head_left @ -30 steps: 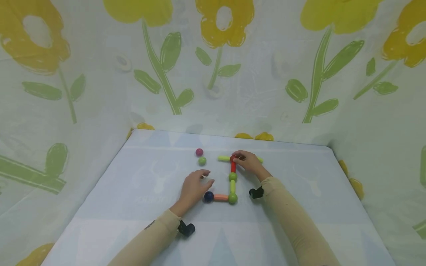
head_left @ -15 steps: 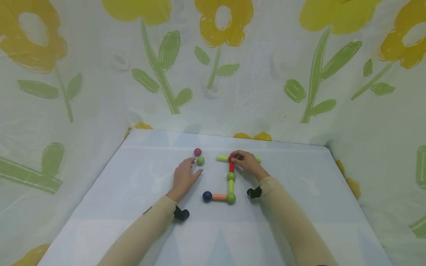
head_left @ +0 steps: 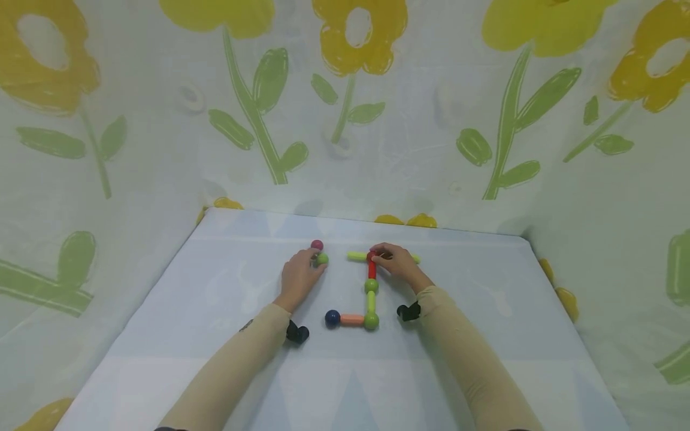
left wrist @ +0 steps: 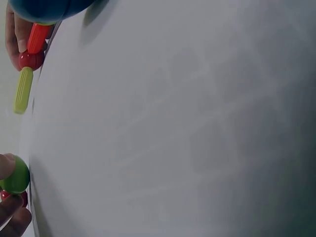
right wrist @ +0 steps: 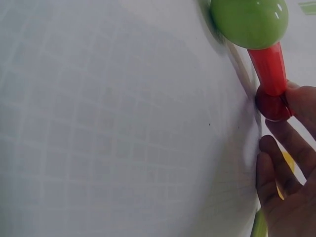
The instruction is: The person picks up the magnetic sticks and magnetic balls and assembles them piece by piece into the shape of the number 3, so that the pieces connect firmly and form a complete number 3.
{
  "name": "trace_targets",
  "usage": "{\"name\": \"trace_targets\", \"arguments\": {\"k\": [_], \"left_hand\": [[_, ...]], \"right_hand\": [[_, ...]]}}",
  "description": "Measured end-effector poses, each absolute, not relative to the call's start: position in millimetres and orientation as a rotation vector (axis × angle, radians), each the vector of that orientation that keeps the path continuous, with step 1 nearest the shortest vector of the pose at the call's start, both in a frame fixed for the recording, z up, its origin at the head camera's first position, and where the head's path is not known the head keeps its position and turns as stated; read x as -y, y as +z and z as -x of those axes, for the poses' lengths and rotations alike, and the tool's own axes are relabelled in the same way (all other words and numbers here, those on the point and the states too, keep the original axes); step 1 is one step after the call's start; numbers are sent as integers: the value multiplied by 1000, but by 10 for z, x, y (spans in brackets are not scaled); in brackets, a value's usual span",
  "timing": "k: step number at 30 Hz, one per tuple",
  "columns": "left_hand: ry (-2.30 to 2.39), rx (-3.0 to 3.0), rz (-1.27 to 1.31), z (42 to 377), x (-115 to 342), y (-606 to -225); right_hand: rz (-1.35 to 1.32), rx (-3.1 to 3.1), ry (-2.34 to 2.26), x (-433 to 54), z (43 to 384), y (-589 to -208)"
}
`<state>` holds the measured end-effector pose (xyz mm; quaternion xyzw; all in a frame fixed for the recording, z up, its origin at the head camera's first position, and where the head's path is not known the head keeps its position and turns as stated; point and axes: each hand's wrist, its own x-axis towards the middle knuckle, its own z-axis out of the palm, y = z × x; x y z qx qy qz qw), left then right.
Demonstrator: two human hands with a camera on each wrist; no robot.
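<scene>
My left hand pinches a loose green ball between thumb and fingers; the left wrist view shows the thumb on the ball. Just behind it is a crimson ball. With thumb and forefinger my right hand grips a red ball at the far end of a red rod. Yellow-green rods stick out on both sides of that red ball. Toward me, the red rod joins a green ball, then another yellow-green rod.
At the near corner of the linked shape sits a green ball, with a salmon rod running left to a navy ball. The white table meets flower-printed cloth at its back and sides.
My left hand has moved away from near the navy ball, left and farther back, and taken hold of the loose green ball. My right hand stays at the red ball.
</scene>
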<state>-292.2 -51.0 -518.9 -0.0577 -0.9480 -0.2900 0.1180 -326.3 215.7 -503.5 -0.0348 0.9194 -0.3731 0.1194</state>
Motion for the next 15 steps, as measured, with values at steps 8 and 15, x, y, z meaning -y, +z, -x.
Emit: {"name": "trace_targets", "arguments": {"k": [8,15], "left_hand": [[-885,2773,209,2950,526,-5204],[-983,2786,236,2966,534,-5179]], "right_hand": [[115,-2692,-1087,-2164,3272,-5044],[143,-2693,-1088,-2186,3298,-5090]]}}
